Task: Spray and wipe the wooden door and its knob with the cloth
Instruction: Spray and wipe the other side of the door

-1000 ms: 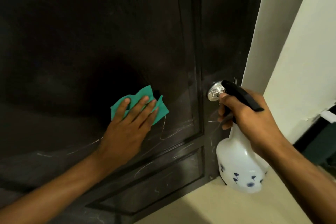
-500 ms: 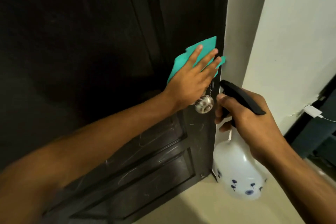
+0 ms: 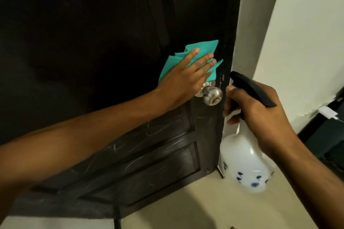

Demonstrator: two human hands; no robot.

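A pale wall (image 3: pixel 307 33) fills the upper right of the frame. Below lies a cream floor (image 3: pixel 195 210). At the right edge, a white plug (image 3: pixel 328 113) sits beside dark furniture (image 3: pixel 327 135).

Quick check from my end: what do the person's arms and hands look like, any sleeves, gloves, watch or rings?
Both forearms are bare as far as the frame shows: no sleeves in view. The left hand and right hand wear no gloves. No watch, band or ring shows on either wrist or on the visible fingers, and no markings are visible.
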